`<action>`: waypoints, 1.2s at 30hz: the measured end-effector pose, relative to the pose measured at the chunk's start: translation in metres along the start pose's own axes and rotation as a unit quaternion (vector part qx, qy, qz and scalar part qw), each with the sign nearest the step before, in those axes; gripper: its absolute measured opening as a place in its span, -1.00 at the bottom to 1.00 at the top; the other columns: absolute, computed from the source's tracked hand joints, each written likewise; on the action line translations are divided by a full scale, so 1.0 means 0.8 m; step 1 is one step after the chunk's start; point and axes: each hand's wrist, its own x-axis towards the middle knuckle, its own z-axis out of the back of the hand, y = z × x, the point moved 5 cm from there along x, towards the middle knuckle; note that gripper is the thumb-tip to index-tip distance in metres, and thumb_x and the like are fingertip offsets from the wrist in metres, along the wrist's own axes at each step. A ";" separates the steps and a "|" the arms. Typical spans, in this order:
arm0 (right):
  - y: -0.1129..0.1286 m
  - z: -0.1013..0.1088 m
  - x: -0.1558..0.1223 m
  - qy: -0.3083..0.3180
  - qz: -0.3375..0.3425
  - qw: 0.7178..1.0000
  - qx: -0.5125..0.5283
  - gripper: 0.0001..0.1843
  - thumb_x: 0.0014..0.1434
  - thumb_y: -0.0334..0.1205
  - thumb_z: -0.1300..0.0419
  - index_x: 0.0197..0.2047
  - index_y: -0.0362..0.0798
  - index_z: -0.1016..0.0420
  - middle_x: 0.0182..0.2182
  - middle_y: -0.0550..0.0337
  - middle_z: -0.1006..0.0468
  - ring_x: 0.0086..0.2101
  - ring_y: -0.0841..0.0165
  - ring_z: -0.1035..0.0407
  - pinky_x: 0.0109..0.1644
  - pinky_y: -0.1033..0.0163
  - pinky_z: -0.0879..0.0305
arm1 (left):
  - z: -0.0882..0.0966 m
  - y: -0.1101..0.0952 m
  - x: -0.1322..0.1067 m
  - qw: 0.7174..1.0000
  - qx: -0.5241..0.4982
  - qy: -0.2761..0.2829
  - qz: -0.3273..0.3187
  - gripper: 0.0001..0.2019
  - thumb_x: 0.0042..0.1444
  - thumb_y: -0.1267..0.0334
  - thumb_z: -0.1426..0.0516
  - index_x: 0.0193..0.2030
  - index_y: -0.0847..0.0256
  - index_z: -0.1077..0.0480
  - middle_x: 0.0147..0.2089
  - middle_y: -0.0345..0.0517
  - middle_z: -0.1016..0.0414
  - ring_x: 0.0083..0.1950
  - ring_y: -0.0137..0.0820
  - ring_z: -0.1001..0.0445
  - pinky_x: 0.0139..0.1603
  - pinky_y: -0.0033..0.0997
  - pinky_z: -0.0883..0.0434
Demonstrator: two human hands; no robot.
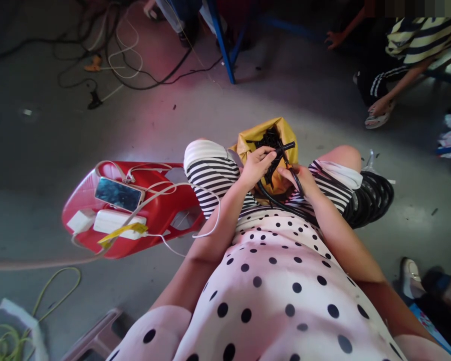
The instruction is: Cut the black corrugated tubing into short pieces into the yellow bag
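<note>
In front of my lap, my left hand is closed on a black ribbed tube, whose short end points to the right. My right hand is closed just beside it, around a slim black-and-orange tool that reaches up to the tube. Its exact kind is too small to tell. Below both hands a yellow bag stands open between my knees, with many short black pieces inside. A length of black tubing curves across my lap under my wrists.
A coil of black tubing lies by my right knee. On my left, a red stool carries a phone, a white power bank-like block and cables. Loose cords litter the floor ahead. Other people sit nearby.
</note>
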 end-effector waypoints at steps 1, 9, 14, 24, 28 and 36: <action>0.001 0.001 0.000 0.002 0.002 1.000 -0.004 -0.26 -0.02 0.56 -0.55 -0.39 0.06 -0.44 -0.44 0.11 -0.61 -0.38 0.19 -0.51 -0.23 0.10 -0.45 | 0.000 0.001 0.001 1.000 0.005 0.001 -0.005 -0.85 0.44 0.21 -0.35 -0.10 0.18 -0.51 -0.55 -0.47 -0.11 -0.59 -0.64 0.01 -0.56 -0.58 0.03; 0.005 0.015 0.006 -0.005 0.039 0.995 -0.094 -0.35 0.07 0.44 -0.56 -0.35 0.04 -0.48 -0.47 0.17 -0.53 -0.30 0.16 -0.47 -0.20 0.14 -0.35 | 0.002 -0.003 0.004 0.997 0.062 0.029 -0.021 -0.79 0.35 0.14 -0.42 -0.11 0.20 -0.57 -0.53 -0.42 -0.21 -0.56 -0.60 -0.06 -0.53 -0.49 0.03; 0.004 0.017 0.018 0.011 0.040 0.987 -0.153 -0.33 0.14 0.50 -0.48 -0.38 0.04 -0.49 -0.44 0.15 -0.55 -0.34 0.19 -0.43 -0.20 0.13 -0.28 | 0.005 -0.006 0.008 0.991 0.108 0.072 -0.024 -0.85 0.34 0.22 -0.41 -0.13 0.25 -0.60 -0.52 -0.38 -0.26 -0.53 -0.58 -0.10 -0.49 -0.48 -0.01; -0.019 0.008 0.027 0.021 0.021 0.973 -0.230 -0.11 0.10 0.80 -0.26 -0.50 0.05 -0.39 -0.59 0.11 -0.48 -0.45 0.20 -0.43 -0.31 0.15 -0.26 | 0.020 0.021 0.035 0.981 0.150 0.117 0.034 -0.88 0.39 0.31 -0.31 -0.20 0.26 -0.54 -0.58 -0.45 -0.15 -0.59 -0.62 0.00 -0.49 -0.50 0.07; -0.022 0.005 0.045 0.028 0.013 0.970 -0.240 -0.12 0.16 0.77 -0.24 -0.53 0.05 -0.39 -0.56 0.12 -0.51 -0.44 0.23 -0.43 -0.27 0.15 -0.28 | 0.019 0.030 0.036 0.986 0.118 0.089 0.071 -0.86 0.46 0.34 -0.25 -0.20 0.25 -0.50 -0.60 -0.47 -0.12 -0.63 -0.63 0.01 -0.54 -0.54 0.07; -0.030 -0.012 0.080 -0.010 -0.027 0.969 -0.245 -0.21 0.14 0.62 -0.43 -0.56 0.06 -0.41 -0.62 0.08 -0.50 -0.46 0.15 -0.50 -0.27 0.11 -0.41 | 0.028 0.059 0.047 0.990 0.013 -0.017 0.140 -0.67 0.54 0.29 -0.23 -0.32 0.19 -0.33 -0.59 -0.44 -0.18 -0.68 -0.66 -0.03 -0.62 -0.63 0.08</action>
